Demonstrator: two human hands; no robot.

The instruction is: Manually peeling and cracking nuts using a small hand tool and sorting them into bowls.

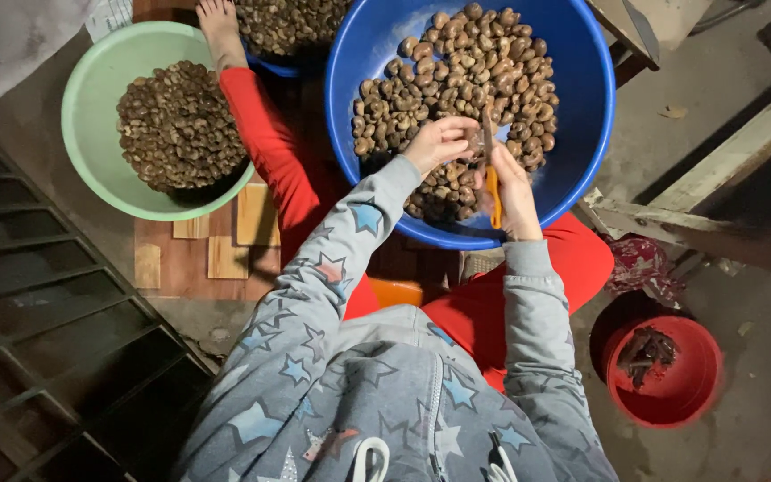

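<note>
My left hand (439,141) pinches a single brown nut (474,140) over the big blue basin (582,134), which holds a heap of brown nuts (457,80). My right hand (512,192) grips a small knife with an orange handle (493,198); its blade points up to the nut held by the left hand. Both hands sit close together above the basin's near side. I wear a grey sleeve with stars and red trousers.
A pale green basin (91,107) of nuts stands at the left, on wooden boards (216,254). A small red bucket (667,370) with dark scraps sits at the lower right. Another blue bowl of nuts (289,27) lies at the top. Metal grating (37,339) fills the left.
</note>
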